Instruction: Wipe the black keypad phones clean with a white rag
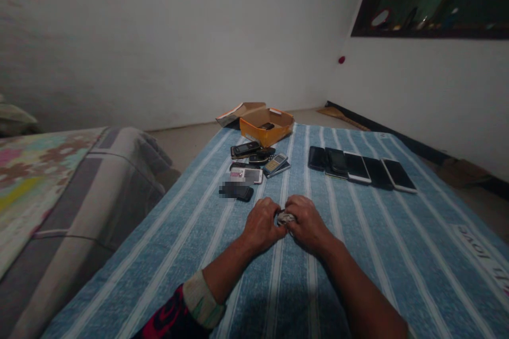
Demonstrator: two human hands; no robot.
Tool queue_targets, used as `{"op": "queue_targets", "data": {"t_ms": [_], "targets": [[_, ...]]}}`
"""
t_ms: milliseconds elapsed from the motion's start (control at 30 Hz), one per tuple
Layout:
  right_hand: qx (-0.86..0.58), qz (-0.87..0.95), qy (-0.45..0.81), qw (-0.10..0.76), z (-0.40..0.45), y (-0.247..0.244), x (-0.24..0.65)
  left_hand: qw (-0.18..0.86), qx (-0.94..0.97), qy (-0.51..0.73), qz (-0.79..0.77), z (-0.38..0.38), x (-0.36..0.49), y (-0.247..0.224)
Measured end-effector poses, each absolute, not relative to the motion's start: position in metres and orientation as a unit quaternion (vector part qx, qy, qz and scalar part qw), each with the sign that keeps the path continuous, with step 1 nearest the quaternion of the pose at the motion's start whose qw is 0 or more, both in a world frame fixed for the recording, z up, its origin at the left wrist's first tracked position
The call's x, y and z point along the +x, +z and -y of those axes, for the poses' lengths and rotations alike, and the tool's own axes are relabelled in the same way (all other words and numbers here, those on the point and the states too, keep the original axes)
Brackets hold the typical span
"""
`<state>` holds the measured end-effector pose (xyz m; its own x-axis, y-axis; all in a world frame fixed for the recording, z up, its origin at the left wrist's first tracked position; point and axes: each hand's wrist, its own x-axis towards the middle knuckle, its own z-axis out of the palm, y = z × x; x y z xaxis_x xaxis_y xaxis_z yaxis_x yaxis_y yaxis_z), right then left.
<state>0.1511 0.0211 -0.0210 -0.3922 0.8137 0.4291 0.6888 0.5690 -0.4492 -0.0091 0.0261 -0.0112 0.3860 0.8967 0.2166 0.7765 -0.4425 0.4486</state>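
Crumpled cloth [285, 217] sits between left hand [261, 224] and right hand [307, 222], touching both.

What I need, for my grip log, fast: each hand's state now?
Left hand: fingers closed on a small, pale, crumpled item.
Right hand: closed on the same item's other side.

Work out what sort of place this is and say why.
Probably a room in a home, perhaps a bedroom: a flowered cover lies at the left, a striped cloth is spread in front, and a plain pale wall stands behind.
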Motion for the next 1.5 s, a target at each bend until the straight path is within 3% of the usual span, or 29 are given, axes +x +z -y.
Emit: {"op": "queue_targets", "data": {"t_ms": [133,333,533,1067,1233,1500], "targets": [[-0.504,0.804,0.043,0.312,-0.022,-0.021,0.147,0.13,0.819,0.216,-0.515,-0.025,-0.009,-0.01],[-0.456,0.828,0.108,0.309,-0.021,-0.017,0.151,0.143,0.822,0.216,-0.506,-0.026,-0.009,-0.01],[-0.496,0.796,0.047,0.343,-0.023,-0.023,0.147,0.134,0.822,0.201,-0.516,-0.026,-0.008,-0.008],[-0.455,0.826,0.093,0.32,-0.025,-0.026,0.152,0.134,0.826,0.208,-0.506,-0.026,-0.009,-0.009],[-0.518,0.786,0.034,0.335,-0.027,-0.028,0.149,0.128,0.823,0.201,-0.516,-0.026,-0.009,-0.008],[-0.491,0.807,0.036,0.327,-0.024,-0.028,0.146,0.131,0.824,0.206,-0.511,-0.027,-0.009,-0.009]]}}
